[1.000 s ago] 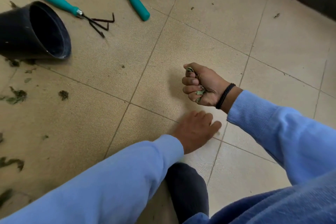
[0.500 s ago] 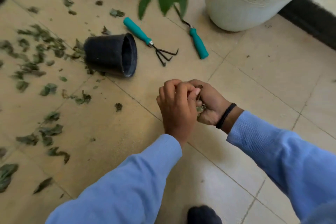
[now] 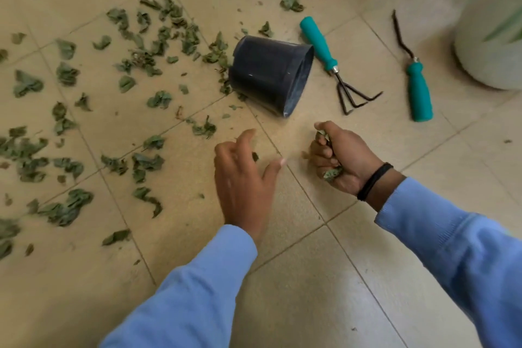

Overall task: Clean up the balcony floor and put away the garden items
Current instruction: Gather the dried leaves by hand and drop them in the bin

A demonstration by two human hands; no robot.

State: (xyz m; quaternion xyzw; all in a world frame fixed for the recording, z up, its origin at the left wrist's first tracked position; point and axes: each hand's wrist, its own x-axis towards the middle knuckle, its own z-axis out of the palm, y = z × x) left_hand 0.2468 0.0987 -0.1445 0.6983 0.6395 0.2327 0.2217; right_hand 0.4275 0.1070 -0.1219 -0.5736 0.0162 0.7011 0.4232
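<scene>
Leaf-gathering looks like the step in hand: the person's right hand is clenched in a fist around a wad of crumpled green leaf scraps, bits of which poke out above and below the curled fingers, while the left hand hovers just above the beige tiled balcony floor with fingers spread and loosely bent, holding nothing that can be made out. Most of the dried green leaf litter lies scattered over the tiles to the left and ahead, thickest behind the tipped-over dark plastic flower pot, which rests on its side with its mouth turned towards the lower right. Just beside the pot lies a teal-handled three-pronged hand rake, and further right, apart from it, a second teal-handled tool with a thin dark metal shaft, near the large white planter at the frame's edge. Judging by the spread, the floor is far from clean and the tools are untouched. The next move probably calls for the free hand to reach left to the nearest scraps and pinch them up, and the full fist will soon need emptying somewhere, perhaps into the fallen pot, though no bin is in view.
</scene>
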